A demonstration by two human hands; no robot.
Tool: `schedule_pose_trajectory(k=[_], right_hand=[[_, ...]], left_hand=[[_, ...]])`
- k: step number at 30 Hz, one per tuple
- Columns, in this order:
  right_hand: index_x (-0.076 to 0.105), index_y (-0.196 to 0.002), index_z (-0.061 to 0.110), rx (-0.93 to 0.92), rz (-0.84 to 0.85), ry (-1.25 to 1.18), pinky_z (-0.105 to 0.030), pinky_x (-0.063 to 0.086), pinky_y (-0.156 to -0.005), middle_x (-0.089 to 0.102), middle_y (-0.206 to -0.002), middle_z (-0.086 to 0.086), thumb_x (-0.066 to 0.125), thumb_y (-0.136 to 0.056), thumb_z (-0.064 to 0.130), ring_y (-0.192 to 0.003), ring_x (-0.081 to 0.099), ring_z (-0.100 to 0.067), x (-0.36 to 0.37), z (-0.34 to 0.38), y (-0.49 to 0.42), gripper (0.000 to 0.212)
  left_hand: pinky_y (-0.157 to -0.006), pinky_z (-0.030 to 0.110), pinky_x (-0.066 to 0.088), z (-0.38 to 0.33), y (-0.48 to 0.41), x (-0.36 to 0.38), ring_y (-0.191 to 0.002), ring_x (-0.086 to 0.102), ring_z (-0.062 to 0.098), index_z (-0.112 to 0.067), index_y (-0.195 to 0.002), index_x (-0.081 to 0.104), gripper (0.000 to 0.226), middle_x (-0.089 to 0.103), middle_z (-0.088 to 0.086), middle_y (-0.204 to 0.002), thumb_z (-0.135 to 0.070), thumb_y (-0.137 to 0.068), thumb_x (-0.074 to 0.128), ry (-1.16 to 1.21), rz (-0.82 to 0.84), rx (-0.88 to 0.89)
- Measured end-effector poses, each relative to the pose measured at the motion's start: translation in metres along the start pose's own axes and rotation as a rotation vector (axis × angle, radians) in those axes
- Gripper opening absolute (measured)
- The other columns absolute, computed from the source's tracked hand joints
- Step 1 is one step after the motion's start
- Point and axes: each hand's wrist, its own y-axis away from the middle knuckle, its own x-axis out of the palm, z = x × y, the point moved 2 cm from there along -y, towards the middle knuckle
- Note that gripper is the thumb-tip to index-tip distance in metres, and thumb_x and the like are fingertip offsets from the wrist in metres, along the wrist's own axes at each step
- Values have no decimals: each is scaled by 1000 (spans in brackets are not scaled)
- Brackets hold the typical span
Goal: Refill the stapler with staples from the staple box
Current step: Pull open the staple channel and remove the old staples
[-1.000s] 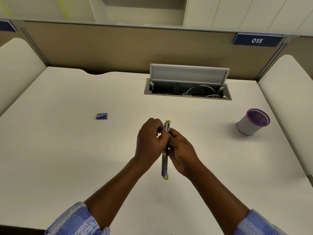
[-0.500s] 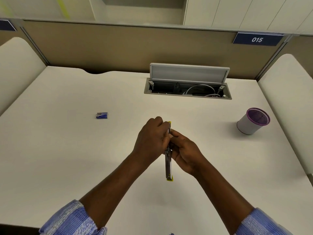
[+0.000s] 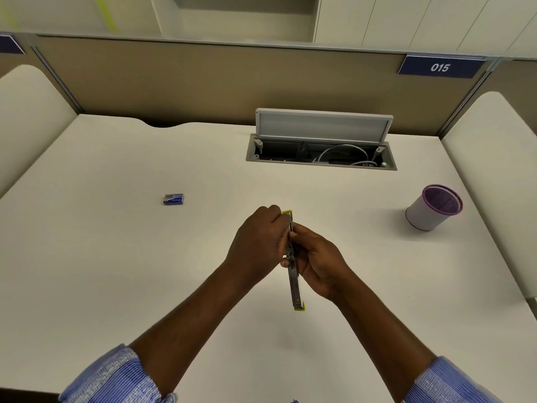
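While both my hands clamp the stapler (image 3: 293,274) | left hand (image 3: 258,242) | right hand (image 3: 318,263) | staple box (image 3: 173,199) lies apart on desk (image 3: 116,257)

Opened stapler (image 3: 293,274) held, staple box (image 3: 173,199) apart

Cream-white desk (image 3: 116,271), seen from above, bounded at the far edge by a tan partition panel (image 3: 203,80). Set into the desk near the middle of its far edge: a grey cable well (image 3: 321,158) with its hinged lid (image 3: 322,127) raised upright, white cables (image 3: 343,152) coiled inside. Near the right edge stands a white cylindrical pen cup (image 3: 427,212) with a purple mesh rim, tilted in appearance by the wide lens. A dark blue label (image 3: 440,67) reading "015" is fixed at the top of the partition, far right. Pale cupboards (image 3: 406,21) rise behind. Rounded cream side panels (image 3: 499,170) flank both desk sides.
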Motion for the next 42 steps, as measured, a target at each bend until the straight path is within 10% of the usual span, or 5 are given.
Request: schedule_pose_trajectory(k=[19,22,28,36,42], right_hand=[[71,-84,16,109,-237,31,-25,34,-46,59,-66,0,56,-99,34,-48,46,-11,1,5,-3,28],[74,-86,15,115,-235,63,-24,32,-45,58,-68,0,51,-100,31,-48,43,-11,4,7,-5,32],[70,-96,8,134,-269,193,-24,30,-44,55,-70,-2,44,-99,25,-49,42,-11,10,9,-5,31],[65,-72,18,40,-214,375,-25,37,-46,59,-68,-1,45,-100,30,-51,47,-11,16,10,-3,36],[67,-70,22,33,-188,391,-27,39,-49,61,-70,-1,47,-102,35,-53,50,-12,17,12,-2,40]], left_hand=[[-69,24,47,4,20,13,-84,57,15,-15,-105,75,18,60,-2,-95,-11,-93,62,282,-56,-167],[-69,13,44,10,21,19,-84,62,6,-20,-103,73,16,66,-7,-97,-13,-95,62,461,-185,-400],[-81,39,51,19,17,40,-87,69,23,-10,-107,66,31,78,7,-95,-35,-101,50,1360,-133,-1198],[-48,26,38,5,8,53,-43,46,23,-2,-95,68,51,47,7,-53,-43,-103,40,1600,-86,-1328],[-58,29,34,4,1,55,-72,49,27,-6,-99,73,58,50,17,-110,-51,-102,36,1676,-32,-1406]])
